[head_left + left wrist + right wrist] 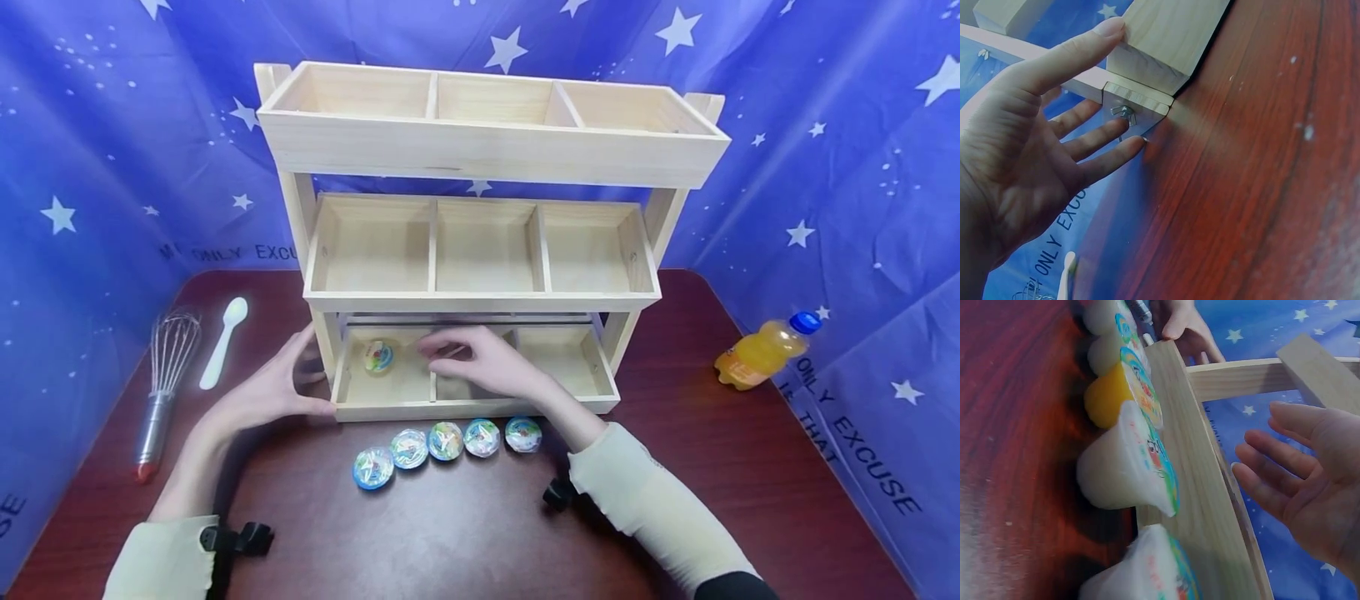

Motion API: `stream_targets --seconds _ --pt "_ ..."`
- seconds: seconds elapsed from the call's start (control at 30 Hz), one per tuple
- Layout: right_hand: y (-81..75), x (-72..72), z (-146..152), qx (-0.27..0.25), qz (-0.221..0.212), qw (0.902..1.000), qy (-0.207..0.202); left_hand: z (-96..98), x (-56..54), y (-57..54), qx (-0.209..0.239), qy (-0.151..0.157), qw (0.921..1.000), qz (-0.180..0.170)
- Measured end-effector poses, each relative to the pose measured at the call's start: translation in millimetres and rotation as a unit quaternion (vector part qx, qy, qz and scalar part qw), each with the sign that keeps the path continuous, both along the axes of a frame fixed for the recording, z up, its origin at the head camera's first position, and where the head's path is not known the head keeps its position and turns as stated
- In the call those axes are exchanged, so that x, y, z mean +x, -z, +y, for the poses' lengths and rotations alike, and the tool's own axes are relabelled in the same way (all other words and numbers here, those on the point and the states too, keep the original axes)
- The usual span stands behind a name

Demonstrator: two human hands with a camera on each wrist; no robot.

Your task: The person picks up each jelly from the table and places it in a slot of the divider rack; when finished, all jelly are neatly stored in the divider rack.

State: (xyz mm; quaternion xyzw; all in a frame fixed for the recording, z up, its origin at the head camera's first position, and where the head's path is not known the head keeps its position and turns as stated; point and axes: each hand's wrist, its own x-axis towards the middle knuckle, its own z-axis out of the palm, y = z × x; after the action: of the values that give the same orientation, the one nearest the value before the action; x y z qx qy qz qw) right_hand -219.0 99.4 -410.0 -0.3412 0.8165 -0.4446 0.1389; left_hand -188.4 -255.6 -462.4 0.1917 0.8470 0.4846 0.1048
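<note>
My left hand (273,383) is at the lower left corner of a wooden three-tier rack (480,158). In the left wrist view its thumb touches the corner of the bottom tray, and the loosely extended fingers lie beside the rack's foot with a wing nut (1124,112). Over the bottom tray (480,409), near the left divider, hovers my right hand (487,362), fingers loosely bent and holding nothing. One jelly cup (378,357) lies in that tray's left compartment. Several more jelly cups (446,441) stand in a row before the rack; one looks yellow (1107,400) in the right wrist view.
A whisk (161,383) and a white spoon (224,343) lie on the dark red table (450,542), left of the rack. An orange drink bottle (765,352) with a blue cap lies at the right. Blue star-printed cloth (795,183) hangs behind and at both sides.
</note>
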Motion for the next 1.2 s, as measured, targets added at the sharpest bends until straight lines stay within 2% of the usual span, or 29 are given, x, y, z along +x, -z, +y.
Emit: stream_targets --seconds 0.27,0.43,0.77,1.2 --pt "3.9 14.0 22.0 -0.042 -0.001 0.9988 0.027 -0.8 0.6 -1.1 0.007 0.003 1.0 -0.003" --pt "3.6 24.5 36.4 -0.065 0.005 0.9974 0.029 -1.3 1.1 0.1 0.007 -0.001 1.0 -0.003" --pt "14.5 49.4 76.6 -0.098 0.004 0.9947 0.029 1.3 1.0 -1.0 0.013 -0.004 0.9999 0.004" --pt "25.5 77.6 108.8 -0.075 0.043 0.9944 0.061 -0.4 2.1 -3.2 0.001 -0.006 1.0 -0.002"
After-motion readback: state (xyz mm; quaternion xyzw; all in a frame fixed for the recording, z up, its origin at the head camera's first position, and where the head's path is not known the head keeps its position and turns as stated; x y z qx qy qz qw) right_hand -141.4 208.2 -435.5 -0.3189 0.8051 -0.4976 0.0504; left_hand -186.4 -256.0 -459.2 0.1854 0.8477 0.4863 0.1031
